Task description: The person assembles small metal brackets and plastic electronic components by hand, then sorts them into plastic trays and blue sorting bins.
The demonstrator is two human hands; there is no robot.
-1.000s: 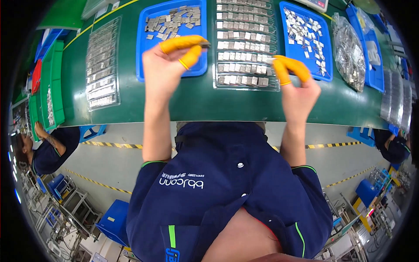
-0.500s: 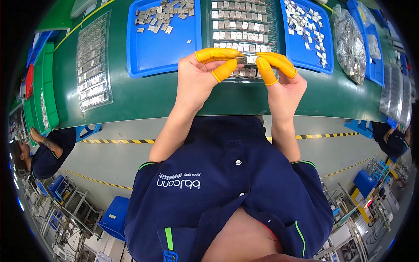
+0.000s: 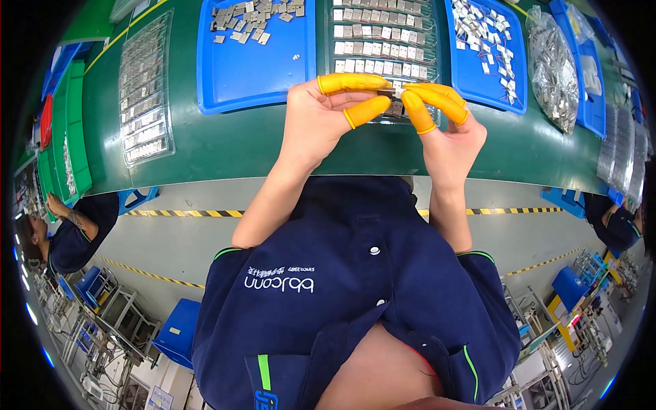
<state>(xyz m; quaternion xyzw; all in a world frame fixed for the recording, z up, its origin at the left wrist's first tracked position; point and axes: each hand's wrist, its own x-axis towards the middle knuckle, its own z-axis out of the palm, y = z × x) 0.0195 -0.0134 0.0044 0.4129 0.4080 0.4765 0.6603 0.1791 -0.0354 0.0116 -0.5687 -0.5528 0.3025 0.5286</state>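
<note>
Over the front edge of a clear tray [image 3: 350, 86] with rows of small silver and white parts, my two hands meet fingertip to fingertip. My left hand [image 3: 314, 126], in yellow finger cots, is closed in a pinch on a small flat grey metal piece, mostly hidden by the fingers. A small white connector [image 3: 399, 89] is pinched between thumb and fingers of my right hand [image 3: 451, 147], which also wears yellow finger cots. The two pieces are end to end; whether they are joined is too small to tell.
A blue tray [image 3: 260, 82] of loose grey metal pieces [image 3: 253, 17] stands left; another blue tray [image 3: 468, 80] holds white wired connectors [image 3: 471, 27]. Farther right lies a plastic bag of parts [image 3: 552, 75]. A filled clear tray [image 3: 145, 89] and green bin [image 3: 78, 150] are left, near another person [image 3: 85, 232].
Both hands have shifted slightly right, still pinching. My left fingertips have come closer to my right ones, and less of the metal piece shows. The view has tilted slightly.
</note>
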